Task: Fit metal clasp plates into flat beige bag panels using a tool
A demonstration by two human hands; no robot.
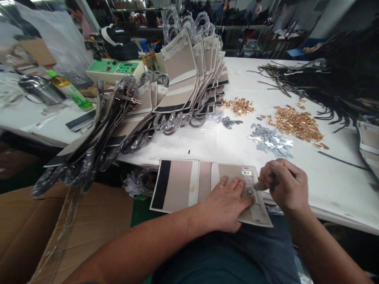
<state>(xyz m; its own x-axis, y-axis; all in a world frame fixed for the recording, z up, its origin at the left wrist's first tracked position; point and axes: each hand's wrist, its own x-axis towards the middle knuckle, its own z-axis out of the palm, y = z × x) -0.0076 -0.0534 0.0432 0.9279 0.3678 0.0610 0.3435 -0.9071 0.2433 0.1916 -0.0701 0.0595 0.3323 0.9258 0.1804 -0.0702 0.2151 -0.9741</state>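
Note:
A flat beige bag panel (pixel 181 185) with a black strip at its left end and pale cross bands lies at the table's front edge, partly over my lap. My left hand (pixel 227 201) rests palm down on its right half, fingers stretched out. Beside those fingers, small shiny metal pieces (pixel 246 172) sit on the panel's pale right band. My right hand (pixel 286 183) is closed round a tool (pixel 259 186) with a rounded greyish end, at the panel's right edge. My fingers hide most of that tool, so its kind does not show.
Grey metal plates (pixel 271 140) and gold-coloured metal pieces (pixel 297 124) are heaped on the white table. Similar panels with plastic-wrapped handles (pixel 183 75) stack up behind. Black straps (pixel 308 79) lie far right. A green-panelled machine (pixel 115 67), bottle (pixel 71 90) and cardboard box (pixel 97 228) are leftward.

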